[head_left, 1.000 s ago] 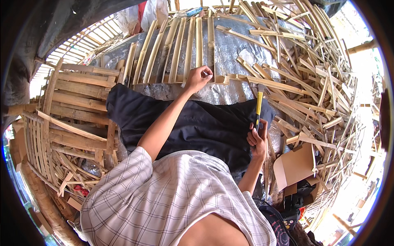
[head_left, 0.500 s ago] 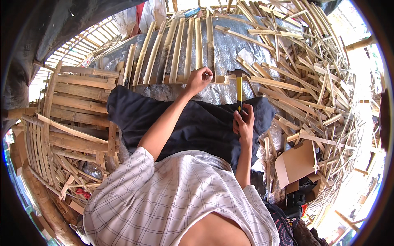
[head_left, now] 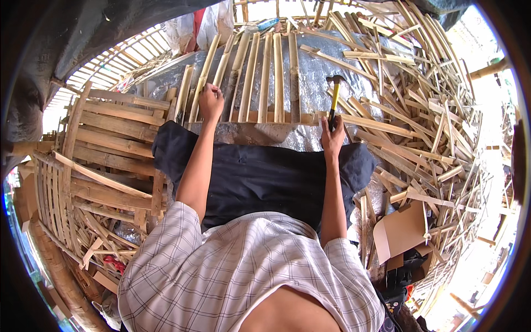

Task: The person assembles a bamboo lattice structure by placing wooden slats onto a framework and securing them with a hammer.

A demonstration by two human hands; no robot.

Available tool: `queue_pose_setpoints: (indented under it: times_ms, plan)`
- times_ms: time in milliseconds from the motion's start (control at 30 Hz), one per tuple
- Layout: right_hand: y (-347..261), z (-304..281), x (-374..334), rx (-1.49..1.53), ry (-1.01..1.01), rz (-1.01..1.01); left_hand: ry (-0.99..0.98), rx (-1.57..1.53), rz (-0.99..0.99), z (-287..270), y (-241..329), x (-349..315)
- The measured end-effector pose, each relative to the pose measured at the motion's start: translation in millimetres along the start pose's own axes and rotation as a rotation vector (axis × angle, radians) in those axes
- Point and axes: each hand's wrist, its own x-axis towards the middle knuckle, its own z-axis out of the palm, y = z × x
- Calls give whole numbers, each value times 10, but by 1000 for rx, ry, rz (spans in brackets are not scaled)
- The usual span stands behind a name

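Observation:
My right hand grips the black lower end of a claw hammer. Its yellow shaft points away from me, with the dark head at the far end. My left hand is closed over the near ends of the bamboo slats at the left of the row; whatever its fingers hold is hidden. Several split bamboo slats lie side by side, pointing away from me. Their near ends meet a crosswise bamboo strip. Dark cloth covers my lap just below the strip.
A large heap of loose bamboo strips fills the right side. Finished-looking slatted bamboo panels stand at the left. An opened cardboard box lies at the lower right. Grey plastic sheeting spreads under the slats.
My left hand has moved left along the crosswise strip, from the right-hand slats to the left ones. My right hand has shifted slightly forward with the hammer, whose head now tilts more to the right.

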Motion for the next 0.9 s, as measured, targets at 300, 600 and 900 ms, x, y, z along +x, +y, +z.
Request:
queue_pose_setpoints:
  times_ms: [300,600,900]
  plan:
    - [417,309,-5,202,-43,73,-120,304,-344,103,-446,-55]
    - [285,353,-27,342,-139,108,193,99,-295,94,-712,59]
    - [91,258,-78,530,-224,295,249,98,-264,-126,-308,147]
